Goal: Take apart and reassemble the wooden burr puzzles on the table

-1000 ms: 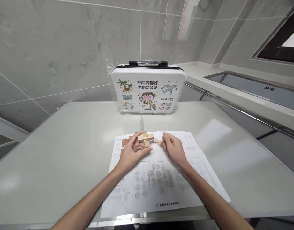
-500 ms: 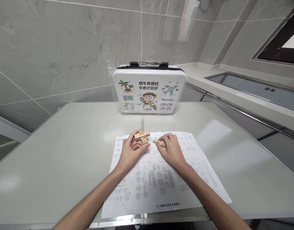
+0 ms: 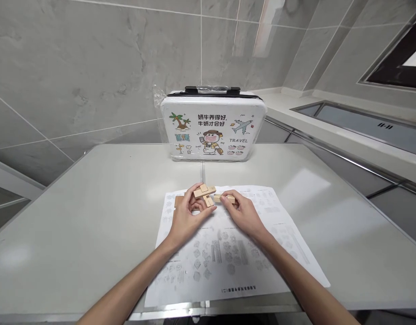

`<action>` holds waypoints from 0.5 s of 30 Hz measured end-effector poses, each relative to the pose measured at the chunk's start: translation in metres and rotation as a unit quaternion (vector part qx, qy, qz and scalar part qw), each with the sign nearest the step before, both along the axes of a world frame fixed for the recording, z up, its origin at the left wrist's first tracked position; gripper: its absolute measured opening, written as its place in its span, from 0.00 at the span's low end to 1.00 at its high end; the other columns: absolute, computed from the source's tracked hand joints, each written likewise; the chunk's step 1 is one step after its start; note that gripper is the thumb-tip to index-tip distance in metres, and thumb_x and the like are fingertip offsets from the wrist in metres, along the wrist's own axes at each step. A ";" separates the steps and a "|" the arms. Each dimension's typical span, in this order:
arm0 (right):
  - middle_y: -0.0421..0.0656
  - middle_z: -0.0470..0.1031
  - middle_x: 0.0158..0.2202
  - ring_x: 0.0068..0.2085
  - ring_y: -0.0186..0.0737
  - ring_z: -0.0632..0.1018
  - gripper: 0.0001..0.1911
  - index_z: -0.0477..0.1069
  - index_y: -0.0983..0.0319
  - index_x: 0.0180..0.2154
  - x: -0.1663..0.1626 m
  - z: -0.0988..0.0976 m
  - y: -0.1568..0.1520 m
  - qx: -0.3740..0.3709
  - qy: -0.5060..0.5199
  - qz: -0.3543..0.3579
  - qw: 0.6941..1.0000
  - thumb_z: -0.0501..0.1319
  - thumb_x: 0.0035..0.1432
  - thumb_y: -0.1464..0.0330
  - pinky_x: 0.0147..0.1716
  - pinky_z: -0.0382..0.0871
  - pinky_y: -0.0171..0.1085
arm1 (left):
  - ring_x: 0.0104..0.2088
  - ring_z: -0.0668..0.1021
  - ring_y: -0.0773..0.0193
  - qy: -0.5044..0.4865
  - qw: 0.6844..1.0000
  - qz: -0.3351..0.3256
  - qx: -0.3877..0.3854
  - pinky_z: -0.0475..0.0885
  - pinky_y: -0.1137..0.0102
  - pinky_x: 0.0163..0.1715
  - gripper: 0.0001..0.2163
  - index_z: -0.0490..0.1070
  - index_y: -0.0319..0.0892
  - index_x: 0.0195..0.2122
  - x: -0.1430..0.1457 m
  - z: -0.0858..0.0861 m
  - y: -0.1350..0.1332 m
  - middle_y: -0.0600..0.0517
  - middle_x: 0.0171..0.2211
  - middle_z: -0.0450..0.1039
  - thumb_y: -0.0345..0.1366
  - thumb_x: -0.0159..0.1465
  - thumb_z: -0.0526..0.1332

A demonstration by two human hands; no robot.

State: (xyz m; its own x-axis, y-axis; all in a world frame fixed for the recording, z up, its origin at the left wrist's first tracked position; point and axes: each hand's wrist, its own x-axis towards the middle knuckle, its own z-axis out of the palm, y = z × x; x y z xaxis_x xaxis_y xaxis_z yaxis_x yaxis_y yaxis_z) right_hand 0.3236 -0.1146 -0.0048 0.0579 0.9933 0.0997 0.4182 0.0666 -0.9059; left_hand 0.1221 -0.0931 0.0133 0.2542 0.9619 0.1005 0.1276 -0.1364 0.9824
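Above a white printed sheet (image 3: 262,257), near its far edge, a person's two bare hands work close together. The left hand (image 3: 186,220) grips a cluster (image 3: 204,193) of pale wooden blocks fitted crosswise: one bar lies across, slightly tilted, and another part juts down below it toward the thumb tip. The fingers curl behind and to the left of it. The right hand (image 3: 243,213) pinches a short wooden stick (image 3: 217,198) between thumb and fingers, with its free end pointing left at the cluster. That end is just beside the cluster; whether the two touch cannot be told.

Behind the left hand, on the sheet, a brown piece (image 3: 177,201) shows partly, the rest hidden by the fingers. The sheet carries rows of small grey drawings and lies on a pale table (image 3: 86,225) with a seam down its middle. Farther back on the table stands an upright white case (image 3: 214,106) in clear wrap, printed with a cartoon cow, palms, a plane and "TRAVEL". Behind it rises a grey tiled wall (image 3: 92,67).
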 end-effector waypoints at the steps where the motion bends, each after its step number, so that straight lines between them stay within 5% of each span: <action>1: 0.39 0.75 0.30 0.28 0.40 0.70 0.19 0.77 0.57 0.46 0.000 0.000 0.000 -0.004 0.012 0.012 1.000 0.57 0.72 0.51 0.29 0.61 0.38 | 0.36 0.79 0.62 0.024 1.000 0.006 0.019 0.77 0.64 0.45 0.34 0.65 0.50 0.68 0.000 -0.002 0.000 0.52 0.39 0.77 0.43 0.62 0.74; 7: 0.38 0.72 0.29 0.29 0.41 0.72 0.21 0.73 0.58 0.57 -0.002 -0.001 -0.002 -0.021 0.073 0.085 0.994 0.53 0.75 0.53 0.29 0.64 0.38 | 0.36 0.78 0.59 0.143 0.980 0.044 0.135 0.75 0.63 0.43 0.31 0.68 0.51 0.66 -0.003 -0.011 0.001 0.51 0.40 0.77 0.44 0.63 0.73; 15: 0.38 0.76 0.28 0.26 0.39 0.73 0.15 0.66 0.57 0.46 -0.005 -0.003 -0.004 0.021 0.094 0.051 0.994 0.57 0.74 0.52 0.27 0.64 0.37 | 0.42 0.77 0.54 0.182 0.968 0.030 0.172 0.74 0.63 0.43 0.30 0.66 0.53 0.68 -0.005 -0.012 0.000 0.48 0.45 0.77 0.44 0.65 0.72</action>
State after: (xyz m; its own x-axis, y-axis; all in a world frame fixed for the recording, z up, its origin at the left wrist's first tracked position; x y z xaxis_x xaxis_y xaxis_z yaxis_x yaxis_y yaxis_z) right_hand 0.3184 -0.1188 -0.0074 -0.0213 0.9900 0.1391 0.2303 0.1403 -0.9629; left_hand 0.1172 -0.0928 0.0014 0.2776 0.9018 0.3312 0.4738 -0.4284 0.7694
